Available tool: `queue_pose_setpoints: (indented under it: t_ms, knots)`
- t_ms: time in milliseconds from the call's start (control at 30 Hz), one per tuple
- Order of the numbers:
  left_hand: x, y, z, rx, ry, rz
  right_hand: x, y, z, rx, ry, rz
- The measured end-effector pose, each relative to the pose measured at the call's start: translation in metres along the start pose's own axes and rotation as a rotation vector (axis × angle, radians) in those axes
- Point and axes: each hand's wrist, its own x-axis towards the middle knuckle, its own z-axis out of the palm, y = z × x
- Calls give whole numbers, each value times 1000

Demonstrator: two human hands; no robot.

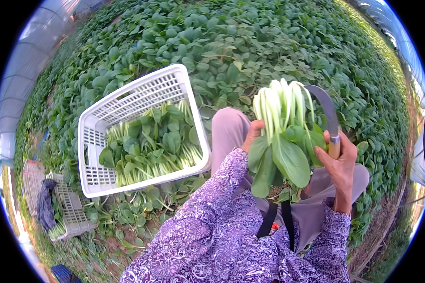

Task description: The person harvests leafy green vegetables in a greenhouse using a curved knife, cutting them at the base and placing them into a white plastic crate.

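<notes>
A bunch of leafy greens point(291, 152) with pale stems is raised in front of my knees, stem ends up and broad leaves hanging down. My left hand point(254, 134) grips it from the left side, the fingers partly hidden behind the stems. In my right hand point(340, 155) is a sickle point(328, 106), held by its wooden handle with the curved blade pointing up and bending left behind the stems. My right thumb and fingers are also close against the leaves; whether they pinch them I cannot tell. A white plastic crate point(143, 180) to my left holds greens point(156, 138) laid in rows.
Dense growing greens point(198, 39) spread ahead and to both sides. Behind at left stand another crate point(72, 208) with a dark cloth point(47, 205) on it and a reddish-white crate point(33, 184). Loose leaves point(138, 208) litter the soil. Plastic greenhouse sheeting point(17, 81) edges the plot.
</notes>
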Motion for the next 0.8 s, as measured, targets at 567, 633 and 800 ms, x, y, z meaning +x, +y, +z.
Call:
queue_pose_setpoints:
  t_ms: [567,633,800]
  knots:
    - [-39,42,20,97,-159,243,-12,56,-43,1578,-905,-339]
    - [-67,82,31,139,-153,287,-27,89,-73,1517,-673,-259]
    - [-168,208,55,453,94,464,-60,173,-128,1301,-257,-94]
